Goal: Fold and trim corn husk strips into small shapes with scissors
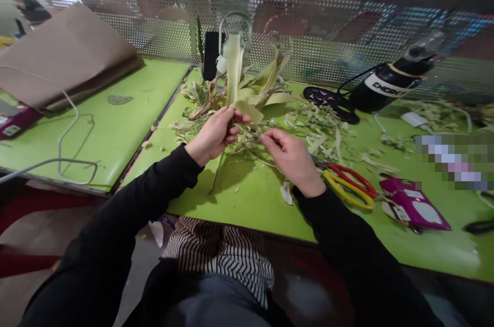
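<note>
My left hand is closed around a stem with broad, pale green husk-like leaves. One wide leaf rises upright above the fingers, and a thin stalk sticks out below toward the table. To its right, my right hand has thumb and fingertips pinched together over the plant scraps; whatever may be between them is too small to make out. Behind both hands lies a heap of drying leaves and shredded green scraps. Scissors with red and yellow handles lie beside my right wrist.
A perforated metal screen backs the green table. A phone stands behind the leaves. Rightward are a black bottle, a black cable-fed pad and a purple pouch. Brown paper and a white cable lie left.
</note>
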Demonstrator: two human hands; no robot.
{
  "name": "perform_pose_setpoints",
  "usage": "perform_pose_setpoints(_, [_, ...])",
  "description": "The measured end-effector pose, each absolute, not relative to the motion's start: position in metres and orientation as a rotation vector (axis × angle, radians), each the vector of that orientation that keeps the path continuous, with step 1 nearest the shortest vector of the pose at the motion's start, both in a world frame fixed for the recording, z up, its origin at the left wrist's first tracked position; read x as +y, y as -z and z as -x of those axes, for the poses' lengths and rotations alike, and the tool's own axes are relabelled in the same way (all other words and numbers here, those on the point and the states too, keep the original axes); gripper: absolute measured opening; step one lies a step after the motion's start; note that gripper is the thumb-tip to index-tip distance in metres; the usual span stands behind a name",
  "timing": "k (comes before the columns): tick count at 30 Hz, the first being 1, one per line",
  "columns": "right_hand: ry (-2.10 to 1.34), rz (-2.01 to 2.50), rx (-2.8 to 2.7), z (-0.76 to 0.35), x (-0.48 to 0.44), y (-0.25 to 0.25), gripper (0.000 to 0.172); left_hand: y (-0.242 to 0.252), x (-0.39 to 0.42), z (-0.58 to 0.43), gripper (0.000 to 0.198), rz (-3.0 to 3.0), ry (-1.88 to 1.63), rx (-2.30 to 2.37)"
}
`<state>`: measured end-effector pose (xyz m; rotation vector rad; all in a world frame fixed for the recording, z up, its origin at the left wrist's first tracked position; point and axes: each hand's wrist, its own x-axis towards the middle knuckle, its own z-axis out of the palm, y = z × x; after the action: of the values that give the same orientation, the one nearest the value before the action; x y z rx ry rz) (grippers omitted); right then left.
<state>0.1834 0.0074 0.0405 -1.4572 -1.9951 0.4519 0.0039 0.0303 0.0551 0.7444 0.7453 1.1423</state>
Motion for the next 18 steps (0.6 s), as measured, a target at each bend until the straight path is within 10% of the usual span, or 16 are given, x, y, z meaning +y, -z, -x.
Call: perform_pose_setpoints(18, [-0.229, 1.331, -2.078, -0.180, 0.001, -0.037, 0.026, -0.039, 0.030, -0.010, 0.027, -1.752, -0.731, 1.114])
